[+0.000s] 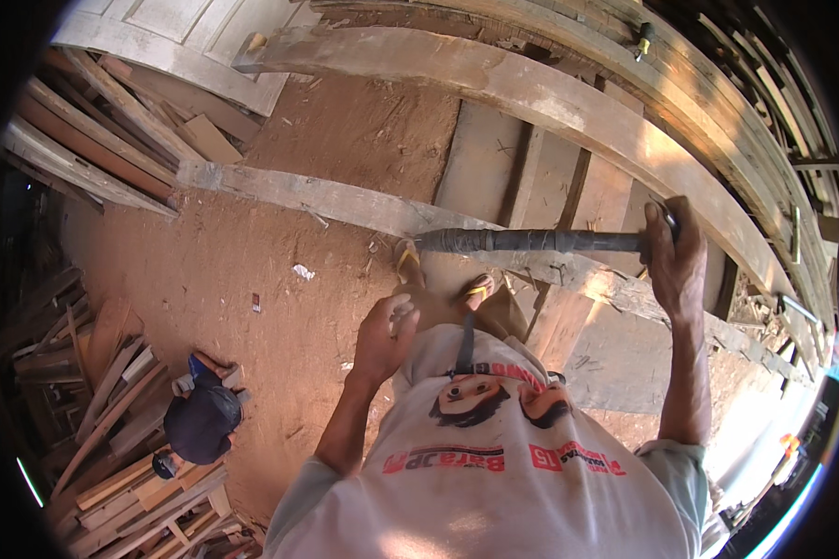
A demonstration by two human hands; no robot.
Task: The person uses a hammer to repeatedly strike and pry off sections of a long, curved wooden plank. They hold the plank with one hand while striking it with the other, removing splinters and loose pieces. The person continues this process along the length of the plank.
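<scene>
My right hand [676, 247] is wrapped round the right end of a long dark bar [559, 241], whose middle looks bound with tape. It lies level across my front. Its left end shows over a narrow wooden beam [326, 201], close to my sandalled feet. A thin nail-like piece [319, 220] sticks out from that beam's side. In front of my belly, my left hand [385, 340] is raised with fingers curled in, apart from the bar. What lies inside its curl, if anything, is hidden.
A wide timber beam [494, 79] curves across the far side, with stacked planks [718, 102] behind. At far left lean boards and a white panelled door [172, 37]. Another person [200, 419] crouches at lower left beside piled wood offcuts [121, 401]. Litter dots the reddish dirt floor.
</scene>
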